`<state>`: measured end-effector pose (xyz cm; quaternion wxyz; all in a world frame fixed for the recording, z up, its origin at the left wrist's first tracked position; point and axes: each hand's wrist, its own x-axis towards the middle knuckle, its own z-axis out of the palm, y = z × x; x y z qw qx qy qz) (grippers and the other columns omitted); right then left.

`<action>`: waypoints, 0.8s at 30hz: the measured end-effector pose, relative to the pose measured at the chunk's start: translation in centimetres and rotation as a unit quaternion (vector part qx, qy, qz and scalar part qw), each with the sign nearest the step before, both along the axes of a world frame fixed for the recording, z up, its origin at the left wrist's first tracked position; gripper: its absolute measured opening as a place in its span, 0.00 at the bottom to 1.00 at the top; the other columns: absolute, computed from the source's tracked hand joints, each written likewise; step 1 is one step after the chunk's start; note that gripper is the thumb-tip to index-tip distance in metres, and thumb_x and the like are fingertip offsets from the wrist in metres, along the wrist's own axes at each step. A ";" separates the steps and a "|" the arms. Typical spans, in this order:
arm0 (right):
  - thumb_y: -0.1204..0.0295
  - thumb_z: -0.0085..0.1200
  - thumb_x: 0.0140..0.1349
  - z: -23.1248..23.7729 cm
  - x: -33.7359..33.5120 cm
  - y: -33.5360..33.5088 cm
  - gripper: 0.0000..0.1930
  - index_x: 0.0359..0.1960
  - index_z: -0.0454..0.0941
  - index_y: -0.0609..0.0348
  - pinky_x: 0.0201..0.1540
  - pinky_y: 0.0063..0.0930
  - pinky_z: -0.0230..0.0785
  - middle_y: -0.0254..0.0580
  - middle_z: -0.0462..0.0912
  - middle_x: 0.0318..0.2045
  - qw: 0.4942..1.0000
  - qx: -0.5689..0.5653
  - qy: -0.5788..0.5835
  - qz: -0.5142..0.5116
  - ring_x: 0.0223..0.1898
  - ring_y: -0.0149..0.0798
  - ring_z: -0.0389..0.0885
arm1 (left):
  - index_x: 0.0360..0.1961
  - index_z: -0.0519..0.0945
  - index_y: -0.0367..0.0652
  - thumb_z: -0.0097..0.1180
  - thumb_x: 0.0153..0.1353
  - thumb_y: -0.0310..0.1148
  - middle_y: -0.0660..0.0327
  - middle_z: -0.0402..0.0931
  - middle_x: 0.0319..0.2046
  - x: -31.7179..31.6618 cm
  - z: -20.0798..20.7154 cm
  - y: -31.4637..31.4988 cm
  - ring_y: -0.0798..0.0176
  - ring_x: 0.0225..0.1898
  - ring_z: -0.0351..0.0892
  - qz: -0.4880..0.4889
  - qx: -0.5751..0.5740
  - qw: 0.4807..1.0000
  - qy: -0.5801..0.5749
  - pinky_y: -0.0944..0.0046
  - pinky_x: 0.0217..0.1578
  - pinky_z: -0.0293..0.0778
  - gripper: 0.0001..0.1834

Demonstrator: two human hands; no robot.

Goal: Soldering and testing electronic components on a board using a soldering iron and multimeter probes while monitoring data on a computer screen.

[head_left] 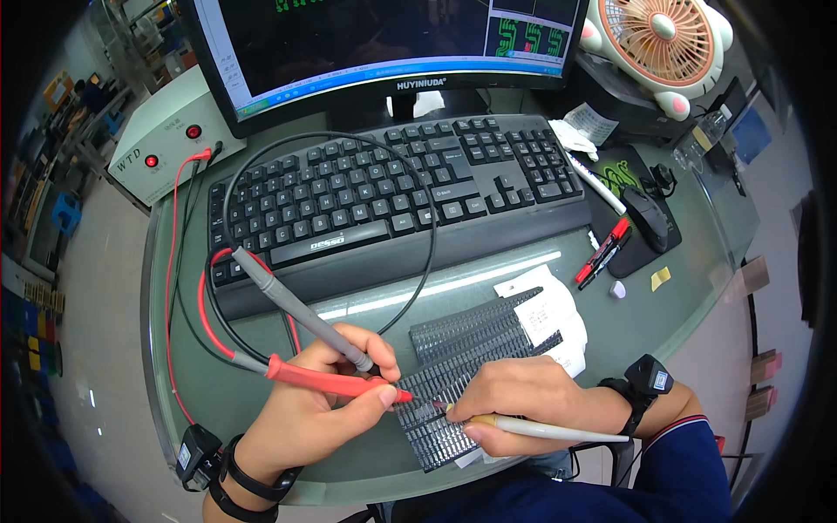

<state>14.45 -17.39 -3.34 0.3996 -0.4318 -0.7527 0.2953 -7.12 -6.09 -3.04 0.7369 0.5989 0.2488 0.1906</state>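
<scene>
My left hand (318,410) is closed around two test probes, a red probe (323,379) and a grey probe (301,309). Their tips meet close together over a dark panel of small circuit boards (432,436). Between the fingers of my right hand (514,401) is a slim tool with a pale tapering handle (549,429). Its thin tip points at the panel beside the red probe's tip; whether it touches I cannot tell. A second dark panel (475,322) lies just beyond, with white paper labels (549,318) at its right end.
A black keyboard (349,192) spans the desk below a monitor (384,52). Probe leads loop over it; the red one runs to a white box (170,135) at left. Markers (602,253), a mouse (647,218) and a fan (663,39) stand right.
</scene>
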 end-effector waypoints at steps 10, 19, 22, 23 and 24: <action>0.78 0.63 0.49 -0.5 -0.5 0.0 0.09 0.30 0.76 0.62 0.24 0.24 0.72 0.40 0.81 0.25 0.998 0.051 -0.030 -0.032 0.24 0.37 0.80 | 0.40 0.69 0.37 0.56 0.55 0.20 0.57 0.71 0.36 0.5 -0.5 0.3 0.69 0.36 0.74 0.014 -0.006 1.000 -0.011 0.66 0.38 0.79 0.13; 0.78 0.64 0.49 -0.7 -0.5 -0.4 0.10 0.27 0.72 0.62 0.22 0.23 0.72 0.41 0.80 0.23 0.999 0.020 -0.024 -0.036 0.22 0.38 0.81 | 0.43 0.68 0.39 0.56 0.58 0.23 0.62 0.70 0.38 0.3 -0.5 0.2 0.73 0.40 0.72 -0.008 0.011 1.000 -0.011 0.71 0.41 0.70 0.13; 0.78 0.64 0.49 -0.8 -0.5 -0.4 0.10 0.27 0.72 0.62 0.22 0.24 0.72 0.41 0.80 0.23 0.998 0.020 -0.041 -0.038 0.22 0.38 0.81 | 0.43 0.68 0.39 0.55 0.57 0.22 0.62 0.70 0.38 0.5 -0.6 0.2 0.73 0.40 0.72 -0.008 -0.007 1.000 -0.018 0.71 0.41 0.69 0.13; 0.78 0.64 0.49 -0.8 -0.5 -0.4 0.10 0.27 0.72 0.62 0.22 0.24 0.73 0.41 0.79 0.23 0.998 0.022 -0.047 -0.040 0.22 0.38 0.81 | 0.43 0.68 0.39 0.55 0.57 0.22 0.62 0.70 0.38 0.5 -0.6 0.1 0.73 0.40 0.72 -0.007 -0.007 1.000 -0.018 0.71 0.41 0.69 0.13; 0.78 0.64 0.49 -0.8 -0.5 -0.4 0.10 0.27 0.72 0.62 0.22 0.24 0.73 0.41 0.79 0.23 0.998 0.021 -0.047 -0.040 0.22 0.38 0.81 | 0.43 0.68 0.39 0.56 0.57 0.22 0.62 0.70 0.38 0.5 -0.7 0.1 0.73 0.40 0.72 -0.007 -0.006 1.000 -0.020 0.71 0.41 0.69 0.14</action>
